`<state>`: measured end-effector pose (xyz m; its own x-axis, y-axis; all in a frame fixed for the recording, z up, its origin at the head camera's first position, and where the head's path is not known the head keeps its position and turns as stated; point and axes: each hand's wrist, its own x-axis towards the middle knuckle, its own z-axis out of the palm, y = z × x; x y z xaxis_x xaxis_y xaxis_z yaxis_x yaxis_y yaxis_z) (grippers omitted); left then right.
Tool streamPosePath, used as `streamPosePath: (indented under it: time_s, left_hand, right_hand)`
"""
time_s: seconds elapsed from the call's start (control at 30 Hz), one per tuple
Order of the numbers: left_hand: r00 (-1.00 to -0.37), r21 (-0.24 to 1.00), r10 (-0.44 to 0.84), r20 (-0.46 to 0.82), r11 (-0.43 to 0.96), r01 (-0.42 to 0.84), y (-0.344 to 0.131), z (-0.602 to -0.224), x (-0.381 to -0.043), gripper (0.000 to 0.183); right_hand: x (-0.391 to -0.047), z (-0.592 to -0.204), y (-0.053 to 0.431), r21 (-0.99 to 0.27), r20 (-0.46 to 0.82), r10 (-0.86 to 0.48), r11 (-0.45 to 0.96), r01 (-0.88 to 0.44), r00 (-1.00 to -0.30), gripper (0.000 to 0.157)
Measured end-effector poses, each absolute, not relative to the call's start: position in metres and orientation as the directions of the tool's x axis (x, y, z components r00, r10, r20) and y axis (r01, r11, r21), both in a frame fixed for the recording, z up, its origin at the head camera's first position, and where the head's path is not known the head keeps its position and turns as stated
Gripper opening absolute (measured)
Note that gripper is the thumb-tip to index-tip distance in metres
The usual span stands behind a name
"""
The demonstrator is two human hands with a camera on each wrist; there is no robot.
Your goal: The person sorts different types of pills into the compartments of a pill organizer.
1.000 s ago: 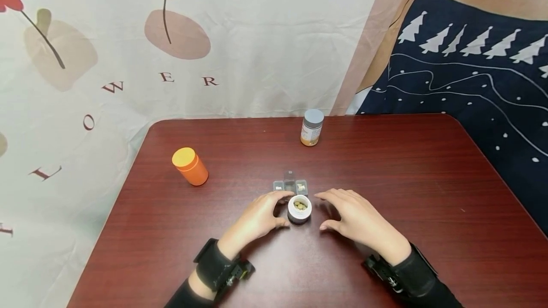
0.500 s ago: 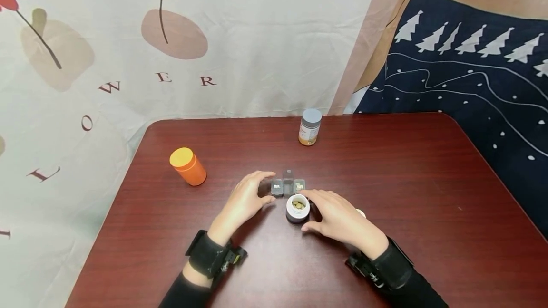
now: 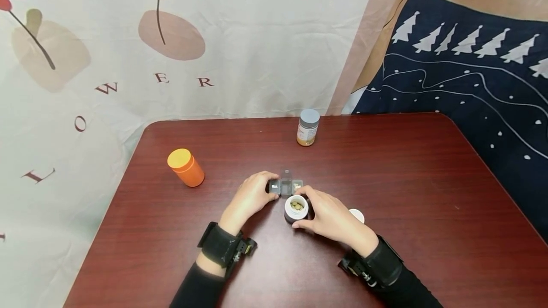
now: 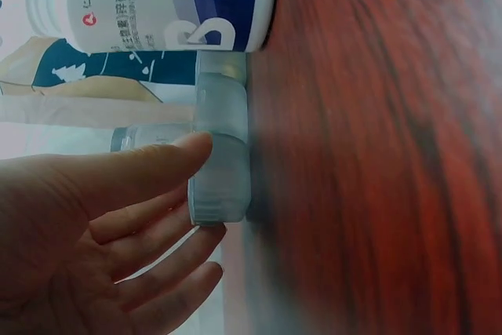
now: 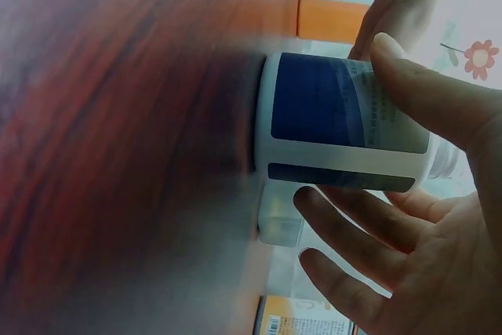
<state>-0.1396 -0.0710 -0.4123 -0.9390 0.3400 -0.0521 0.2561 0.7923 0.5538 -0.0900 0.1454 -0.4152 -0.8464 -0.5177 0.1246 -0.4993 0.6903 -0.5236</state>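
Observation:
An uncapped white-and-blue pill bottle (image 3: pixel 288 214) stands upright on the table, with greenish tablets (image 3: pixel 296 206) showing through its mouth. My right hand (image 3: pixel 328 214) grips it from the right, thumb (image 5: pixel 408 76) on the near side and fingers round the far side. Directly behind the bottle lies a small clear pill organizer (image 3: pixel 286 187), its middle lid standing up. At its left end, my left hand (image 3: pixel 250 197) pinches the organizer between thumb (image 4: pixel 169 164) and fingers. The bottle hides part of the organizer in the left wrist view.
A white cap (image 3: pixel 357 215) lies beside my right wrist, partly covered by it. To the left stands an orange bottle (image 3: pixel 191 173) with a yellow lid. A grey-lidded jar (image 3: pixel 307 132) is near the table's back edge, in front of the hanging cloth (image 3: pixel 257 61).
My left hand has moved off the bottle and back to the organizer's left end, which it now pinches. My right hand has come left and closed round the bottle, uncovering the white cap.

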Motion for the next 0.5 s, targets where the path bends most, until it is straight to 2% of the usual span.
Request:
streamPosePath:
  time_s: [0.33, 0.5]
  left_hand:
    - [-0.943, 0.573, 0.322, -0.079, 0.789, 0.221, -0.073, -0.414, -0.141, 0.041]
    - [-0.946, 0.591, 0.318, -0.068, 0.776, 0.219, -0.073, -0.416, -0.140, 0.040]
  right_hand:
    - [-0.090, -0.412, 0.145, -0.520, 0.213, -0.454, 0.697, -0.494, -0.865, 0.067]
    - [-0.093, -0.405, 0.149, -0.563, 0.269, -0.393, 0.676, -0.475, -0.879, 0.066]
